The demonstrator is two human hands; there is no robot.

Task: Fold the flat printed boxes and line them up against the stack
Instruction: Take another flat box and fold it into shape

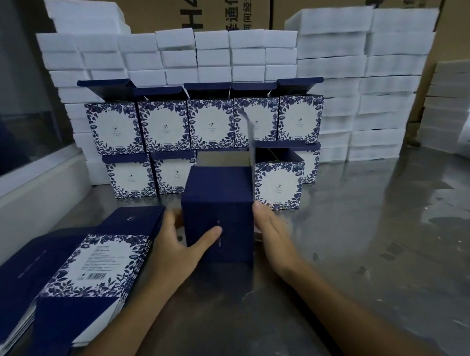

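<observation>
A folded box [224, 203] with a navy side facing me stands upright on the metal table, its top open and one flap sticking up. My left hand [174, 244] grips its left side, thumb across the navy face. My right hand [273, 233] lies flat against its right side with straight fingers. A pile of flat printed boxes [77, 275] lies at the near left. Behind, folded blue-floral boxes [206, 124] stand in two rows against the stack, lids open.
White foam blocks [360, 87] are stacked in a wall at the back, with brown cartons [218, 8] behind them. A window ledge [23, 196] runs along the left. The shiny metal table [383, 237] stretches to the right.
</observation>
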